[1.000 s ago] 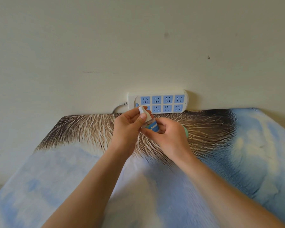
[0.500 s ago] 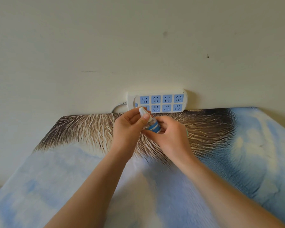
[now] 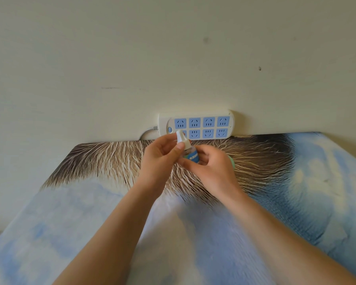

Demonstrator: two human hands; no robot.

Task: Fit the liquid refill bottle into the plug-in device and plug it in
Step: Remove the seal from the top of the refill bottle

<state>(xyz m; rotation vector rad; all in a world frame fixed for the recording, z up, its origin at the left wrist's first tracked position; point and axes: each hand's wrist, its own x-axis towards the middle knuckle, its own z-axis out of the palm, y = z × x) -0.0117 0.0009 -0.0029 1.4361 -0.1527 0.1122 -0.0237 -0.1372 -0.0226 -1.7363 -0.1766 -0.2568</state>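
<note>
Two hands meet over the printed table point(image 3: 70, 212). The left hand point(image 3: 159, 157) pinches the white cap point(image 3: 182, 138) of the refill bottle point(image 3: 190, 154) between thumb and fingers; the right hand point(image 3: 211, 169) grips its blue-labelled body — a green object point(image 3: 231, 162) peeks behind. Beyond, against the wall point(image 3: 173, 48), sits a power strip point(image 3: 201, 126).

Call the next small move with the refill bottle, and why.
Probably twist the white cap off. The left hand pinches it while the right hand grips the refill bottle. The cap looks still on, so the bottle cannot go into the device yet.
</note>
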